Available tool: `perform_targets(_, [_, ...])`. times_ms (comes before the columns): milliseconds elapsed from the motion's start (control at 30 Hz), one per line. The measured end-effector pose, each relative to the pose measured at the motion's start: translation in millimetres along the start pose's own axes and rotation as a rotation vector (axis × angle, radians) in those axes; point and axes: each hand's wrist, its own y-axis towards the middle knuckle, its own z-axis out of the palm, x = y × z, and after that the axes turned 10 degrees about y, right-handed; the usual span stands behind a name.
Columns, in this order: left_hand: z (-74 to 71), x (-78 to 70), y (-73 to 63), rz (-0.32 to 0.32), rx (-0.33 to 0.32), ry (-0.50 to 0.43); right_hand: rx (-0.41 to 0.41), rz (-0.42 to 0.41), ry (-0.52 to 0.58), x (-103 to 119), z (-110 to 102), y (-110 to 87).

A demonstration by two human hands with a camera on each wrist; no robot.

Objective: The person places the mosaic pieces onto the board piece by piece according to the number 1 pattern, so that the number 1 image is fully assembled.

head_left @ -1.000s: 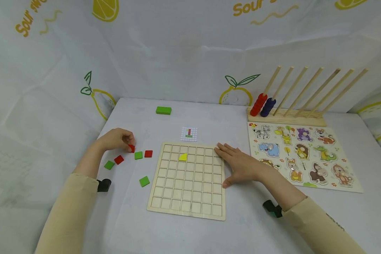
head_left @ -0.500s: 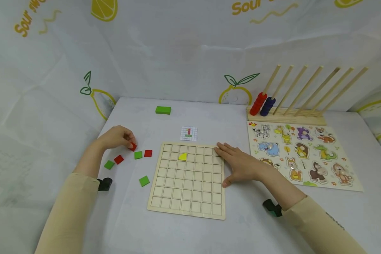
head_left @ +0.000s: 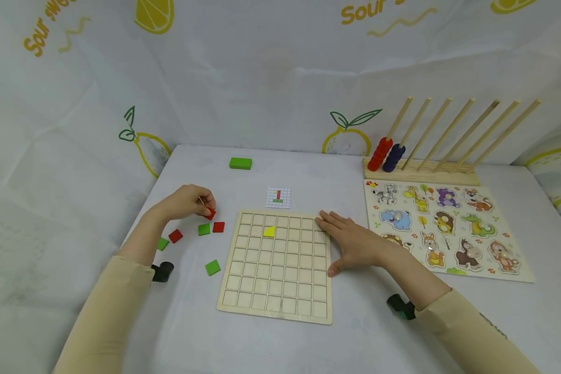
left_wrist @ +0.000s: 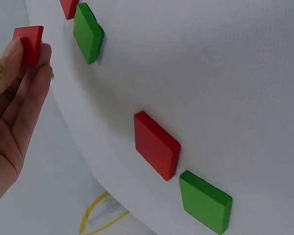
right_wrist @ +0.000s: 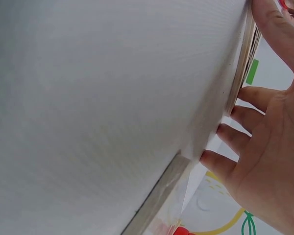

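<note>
My left hand (head_left: 187, 202) pinches a red square tile (left_wrist: 29, 44) between thumb and fingers, raised off the table in the left wrist view. Below it lie a green tile (head_left: 204, 229) and another red tile (head_left: 218, 227). A second loose red tile (left_wrist: 157, 147) and a green tile (left_wrist: 206, 201) lie closer to the wrist. My right hand (head_left: 355, 241) rests with spread fingers at the right edge of the wooden grid board (head_left: 280, 315); fingertips (right_wrist: 252, 97) touch that edge in the right wrist view. One yellow piece with a curved side (head_left: 268, 231) sits in a cell near the board's top.
A small pattern card (head_left: 278, 198) lies behind the board, a green block (head_left: 240, 163) farther back. At the right are an animal puzzle board (head_left: 421, 249) and a peg rack (head_left: 421, 177) with red and blue beads. Another green tile (head_left: 212, 267) lies left of the grid.
My left hand has lifted the red tile from the table and moved right with it, toward the board. My right hand stays at the board's edge.
</note>
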Motion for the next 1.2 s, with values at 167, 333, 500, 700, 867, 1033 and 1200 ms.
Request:
perform_targets(167, [6.6, -20.2, 4.4, 0.062, 0.026, 0.033, 0.0, 0.003, 0.007, -0.6, 0.8, -0.2])
perform_targets(333, [10.9, -43.9, 6.9, 0.107, 0.042, 0.041, -0.001, 0.0, 0.004, -1.1, 1.2, -0.4])
perform_targets(500, [16.3, -61.9, 11.3, 0.153, 0.04, 0.04, -0.006, -0.009, 0.0, -1.9, 1.3, 0.0])
perform_targets(700, [28.1, -76.5, 18.0, 0.214, 0.004, 0.051, -0.004, -0.011, 0.004, -2.8, 2.6, 0.6])
perform_targets(867, [37.3, -87.3, 23.6, 0.236, -0.032, 0.039, 0.0, -0.008, 0.006, -3.2, 3.5, 1.2])
perform_targets(1033, [44.0, -99.4, 29.5, 0.243, -0.034, 0.028, -0.002, -0.007, 0.004, -3.6, 3.6, 1.1])
perform_targets(1200, [50.6, -111.9, 34.7, 0.268, -0.029, 0.064, -0.004, -0.005, -0.004, -3.8, 3.2, 0.7])
